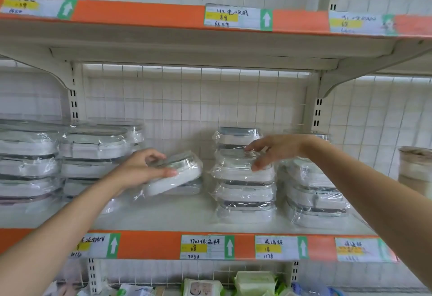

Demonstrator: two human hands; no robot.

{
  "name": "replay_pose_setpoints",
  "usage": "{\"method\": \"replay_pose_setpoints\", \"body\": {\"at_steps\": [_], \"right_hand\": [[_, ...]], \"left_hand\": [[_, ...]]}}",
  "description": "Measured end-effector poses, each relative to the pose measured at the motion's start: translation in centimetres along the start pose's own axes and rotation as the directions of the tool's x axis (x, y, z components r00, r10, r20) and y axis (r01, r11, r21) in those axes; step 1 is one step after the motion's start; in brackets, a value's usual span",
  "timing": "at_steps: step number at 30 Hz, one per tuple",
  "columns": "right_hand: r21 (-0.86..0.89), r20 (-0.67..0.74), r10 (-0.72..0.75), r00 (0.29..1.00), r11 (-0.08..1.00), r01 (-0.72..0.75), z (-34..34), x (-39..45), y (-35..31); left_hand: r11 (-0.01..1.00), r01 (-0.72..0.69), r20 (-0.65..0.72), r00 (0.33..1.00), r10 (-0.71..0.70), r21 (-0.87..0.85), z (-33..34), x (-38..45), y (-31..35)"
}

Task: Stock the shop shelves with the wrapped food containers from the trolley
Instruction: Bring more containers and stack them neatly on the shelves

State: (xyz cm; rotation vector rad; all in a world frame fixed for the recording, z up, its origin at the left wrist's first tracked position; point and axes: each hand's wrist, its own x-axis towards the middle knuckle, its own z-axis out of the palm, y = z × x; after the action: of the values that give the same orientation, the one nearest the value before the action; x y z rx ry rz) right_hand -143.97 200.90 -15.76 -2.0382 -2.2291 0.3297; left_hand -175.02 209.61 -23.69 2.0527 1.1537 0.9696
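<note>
Price tag (207, 247) on the shelf edge, below the gripping left hand (142, 170): "7703", yellow "28", "7030". Next tag rightward (275, 247) shows "18", "1178". Overhead tag (231, 17): "89" (handwriting, rest unclear).

Reaching forward with both bare forearms, elbows low, wrists raised. Curling the left hand (142, 169) in a grip, thumb stretched along the near side, fingers arching over the top. Spreading the right hand (273, 150) palm-down, fingertips pressing downward.
</note>
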Motion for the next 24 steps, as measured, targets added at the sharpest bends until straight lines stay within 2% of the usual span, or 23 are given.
{"method": "replay_pose_setpoints", "body": {"at_steps": [2,4,8,12,16,19,24], "right_hand": [[-0.036,0.013,-0.001,1.000,0.999,0.001,-0.3,0.2,0.1],[-0.074,0.003,0.001,1.000,0.997,0.000,-0.4,0.1,0.2],[0.068,-0.088,0.019,0.996,0.998,-0.013,-1.1,-1.6,1.0],[0.236,-0.274,0.048,0.961,0.972,0.019,-2.5,-3.3,2.5],[0.232,-0.354,0.015,0.935,0.970,0.072,-2.9,-4.4,3.3],[0.206,-0.347,-0.032,0.937,0.972,0.109,-2.2,-4.4,3.4],[0.160,-0.425,-0.047,0.904,0.979,0.126,-2.2,-3.4,3.6]], "left_hand": [[0.992,-0.066,-0.108,0.993,0.055,-0.107,-0.4,0.5,2.0],[0.981,-0.135,-0.167,0.980,0.111,-0.141,0.1,1.0,4.5],[0.976,-0.208,-0.170,0.966,0.194,-0.065,3.2,3.2,9.4],[0.973,-0.222,-0.091,0.970,0.226,0.061,7.3,4.9,12.7],[0.945,-0.276,0.050,0.961,0.271,0.175,10.0,5.5,13.0],[0.956,-0.261,0.067,0.965,0.254,0.136,9.8,5.2,12.5],[0.992,-0.110,0.144,0.985,0.099,0.068,8.4,3.5,10.8]]}}
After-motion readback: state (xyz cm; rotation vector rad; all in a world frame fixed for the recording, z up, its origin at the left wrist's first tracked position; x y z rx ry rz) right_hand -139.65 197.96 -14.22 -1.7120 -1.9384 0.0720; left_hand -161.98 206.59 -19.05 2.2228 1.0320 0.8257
